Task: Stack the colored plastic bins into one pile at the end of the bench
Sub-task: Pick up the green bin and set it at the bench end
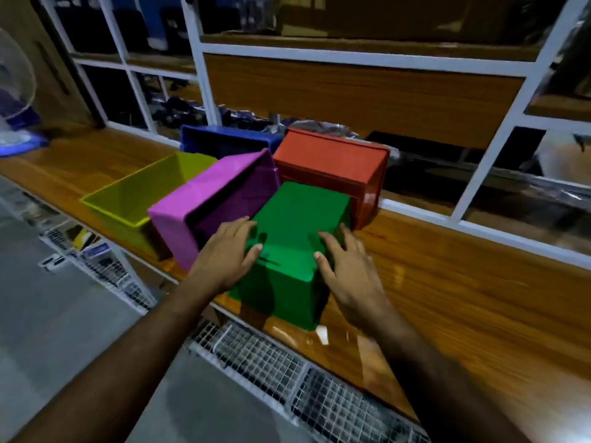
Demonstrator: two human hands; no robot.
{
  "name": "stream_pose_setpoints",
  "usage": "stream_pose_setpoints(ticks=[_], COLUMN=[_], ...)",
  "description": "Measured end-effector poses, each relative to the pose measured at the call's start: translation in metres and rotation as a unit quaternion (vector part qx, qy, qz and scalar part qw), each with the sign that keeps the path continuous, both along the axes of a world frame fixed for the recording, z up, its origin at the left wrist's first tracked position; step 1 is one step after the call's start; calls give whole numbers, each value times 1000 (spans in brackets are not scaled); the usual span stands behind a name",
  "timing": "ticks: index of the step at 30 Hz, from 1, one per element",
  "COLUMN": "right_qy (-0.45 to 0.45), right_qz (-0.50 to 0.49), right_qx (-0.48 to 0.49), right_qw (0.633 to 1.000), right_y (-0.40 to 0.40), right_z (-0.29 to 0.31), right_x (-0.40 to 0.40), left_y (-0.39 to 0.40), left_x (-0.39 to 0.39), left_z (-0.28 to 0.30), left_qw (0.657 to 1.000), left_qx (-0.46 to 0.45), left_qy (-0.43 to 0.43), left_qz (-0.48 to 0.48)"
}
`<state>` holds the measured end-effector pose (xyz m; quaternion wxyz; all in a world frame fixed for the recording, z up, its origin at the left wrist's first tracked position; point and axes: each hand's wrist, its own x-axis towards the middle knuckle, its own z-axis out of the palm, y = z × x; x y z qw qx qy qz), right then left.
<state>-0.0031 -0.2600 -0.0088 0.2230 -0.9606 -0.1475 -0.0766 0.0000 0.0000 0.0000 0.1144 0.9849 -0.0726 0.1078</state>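
A green bin (pixel 295 219) stands upside down on the wooden bench (pixel 463 282), near its front edge. My left hand (pixel 228 251) lies against the bin's left side with fingers spread, thumb on the top. My right hand (pixel 345 263) lies on its right side, fingers apart. A magenta bin (pixel 192 199) lies tipped on its side just left of the green one. A yellow bin (pixel 137 190) stands upright further left. A red bin (pixel 332 161) sits upside down behind the green one. Only the rim of a blue bin (pixel 224 137) shows at the back.
A white-framed glass partition (pixel 351 55) with shelves runs along the back of the bench. A fan (pixel 16 91) stands at the far left end. Wire mesh shelving (pixel 287 372) hangs below the front edge. Bare bench surface stretches to the right.
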Motion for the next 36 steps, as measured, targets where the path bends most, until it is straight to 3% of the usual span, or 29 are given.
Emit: stream_pose_setpoints(ticks=[6, 14, 23, 28, 33, 36], right_qy=[85, 130, 124, 136, 99, 36], right_qz=[-58, -154, -240, -335, -346, -321], right_qx=[67, 155, 198, 246, 284, 253], right_qw=[992, 967, 942, 899, 889, 912], right_y=[18, 41, 10, -19, -42, -38], right_z=[-19, -13, -4, 1, 33, 57], right_x=[10, 14, -23, -36, -44, -43], left_y=[21, 29, -11, -43, -68, -86], left_x=[59, 97, 78, 63, 53, 43], left_z=[-8, -18, -17, -11, 0, 8], left_qw=[980, 970, 950, 937, 913, 887], left_qx=[-134, -184, -233, -249, -298, -314], left_qy=[145, 137, 125, 136, 212, 288], left_qz=[-23, -74, -164, -206, -178, -176])
